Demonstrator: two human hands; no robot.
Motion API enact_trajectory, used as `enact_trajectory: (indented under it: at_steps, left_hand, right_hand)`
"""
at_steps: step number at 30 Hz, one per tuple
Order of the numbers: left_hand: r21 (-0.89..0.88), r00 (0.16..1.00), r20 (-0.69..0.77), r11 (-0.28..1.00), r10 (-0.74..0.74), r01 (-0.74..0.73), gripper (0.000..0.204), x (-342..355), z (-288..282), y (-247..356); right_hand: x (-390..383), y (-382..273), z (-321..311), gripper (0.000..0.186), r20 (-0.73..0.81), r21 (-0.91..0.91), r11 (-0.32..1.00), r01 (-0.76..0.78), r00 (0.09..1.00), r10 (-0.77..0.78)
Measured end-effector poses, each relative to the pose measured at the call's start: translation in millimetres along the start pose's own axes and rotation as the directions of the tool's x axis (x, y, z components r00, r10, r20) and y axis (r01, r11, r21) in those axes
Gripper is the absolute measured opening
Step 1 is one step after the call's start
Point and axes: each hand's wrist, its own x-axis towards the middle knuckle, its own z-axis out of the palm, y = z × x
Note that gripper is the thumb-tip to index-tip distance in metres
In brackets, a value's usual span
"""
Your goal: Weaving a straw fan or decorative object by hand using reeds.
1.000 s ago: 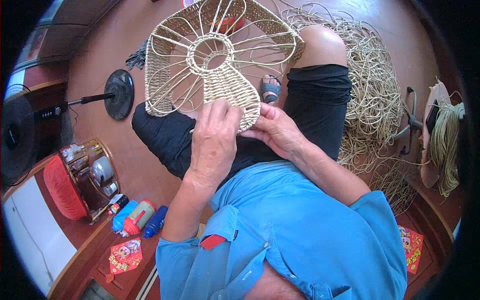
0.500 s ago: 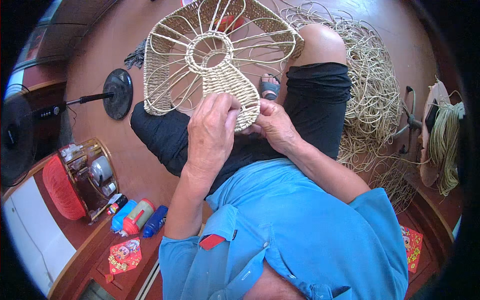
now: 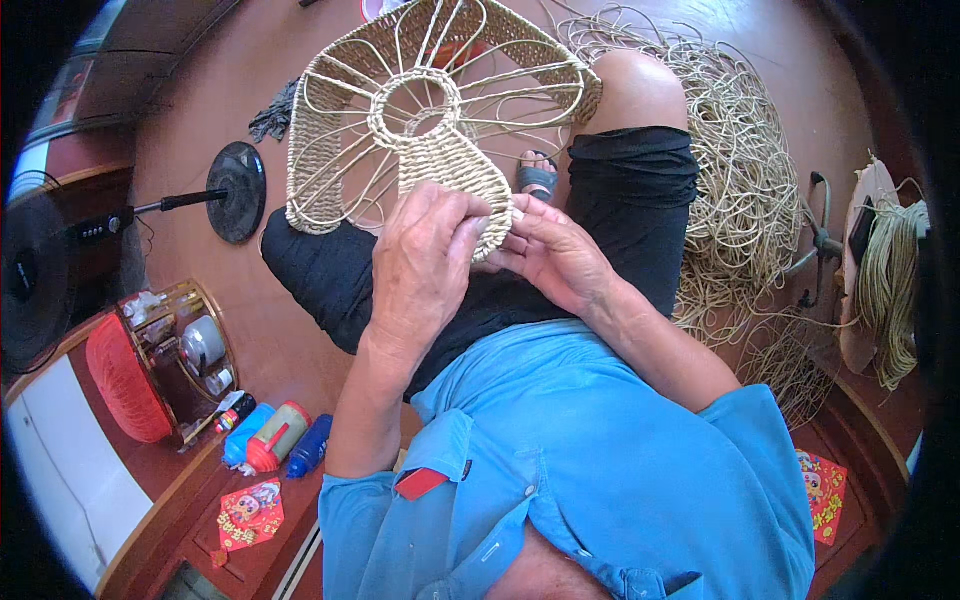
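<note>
Across my knees rests a partly woven straw-coloured basket (image 3: 448, 155), with a wide braided wall, a round woven ring and looped cord spokes running outward. From the ring a rounded, densely woven panel widens toward me. My left hand (image 3: 425, 260) is closed on the panel's near left part, fingers bent over its top face. My right hand (image 3: 560, 250) is at the panel's right edge, thumb and index finger pressed together there, the other fingers curled beneath. Any cord end between those fingertips is too small to make out.
A big heap of loose cord (image 3: 745, 170) lies on the floor to the right, near a hank of cord (image 3: 890, 290) on a stand. Left are a black fan base (image 3: 237, 192), a low rack of cups (image 3: 200, 340) and several bottles (image 3: 275, 437). My sandalled foot (image 3: 538, 175) shows beyond the basket.
The basket has shifted slightly left. My right hand has turned a little and moved up along the panel's edge; my left hand keeps its grip.
</note>
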Motion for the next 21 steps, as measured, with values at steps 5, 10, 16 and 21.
enact_trajectory:
  at_steps: [5, 10, 16, 21]
  left_hand:
    - [0.022, 1.0, -0.029, 1.0, -0.008, 0.009, 0.01, 0, 6, 1]
    - [0.024, 0.999, -0.033, 0.999, -0.023, 0.023, 0.01, 0, 7, 3]
    - [-0.018, 0.987, 0.07, 0.99, -0.142, 0.143, 0.01, 7, 7, 3]
    - [0.047, 0.999, 0.032, 0.999, -0.019, 0.017, 0.013, 6, 13, -2]
  right_hand:
    - [0, -1, 1, 0.021, -0.035, 0.096, 0.995, -0.012, 0.999, 0.015]
    - [-1, -6, -5, 0.022, 0.009, 0.162, 0.984, -0.077, 0.997, 0.077]
    - [-1, -9, -3, 0.024, 0.074, 0.077, 0.996, -0.043, 0.997, 0.037]
    - [-6, -14, 11, 0.029, 0.057, -0.037, 0.999, -0.011, 0.998, 0.013]
